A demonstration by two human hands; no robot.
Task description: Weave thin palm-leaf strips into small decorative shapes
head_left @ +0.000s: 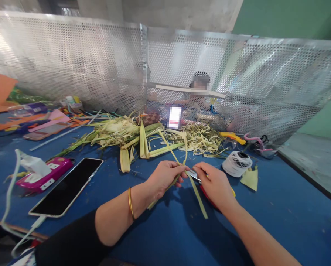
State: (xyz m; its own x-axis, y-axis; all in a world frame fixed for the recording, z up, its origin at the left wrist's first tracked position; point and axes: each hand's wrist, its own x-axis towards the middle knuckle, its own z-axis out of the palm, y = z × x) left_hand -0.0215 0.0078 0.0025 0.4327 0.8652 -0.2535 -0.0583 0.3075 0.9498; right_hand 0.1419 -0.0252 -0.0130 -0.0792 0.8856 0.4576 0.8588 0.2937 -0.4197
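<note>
My left hand [168, 177], with a gold bangle on its wrist, is closed on several narrow pale-green leaf strips [197, 195] that cross at the fingertips. Their ends stick out upward, downward and to the lower left. Close beside it, my right hand [214, 183] is wrapped round a pair of scissors [193, 175] with red and yellow handles. The metal blades point left and reach the strips at my left fingertips. My palm hides most of the handles, and how far the blades are apart I cannot make out.
Behind my hands lie a heap of husk-like leaves [112, 131] and a pile of shredded strips [202, 138]. A white thread spool [236, 163] stands right. Left are a phone [67, 187] and pink power strip [45, 174]. A perforated metal screen [99, 62] closes the back, people beyond.
</note>
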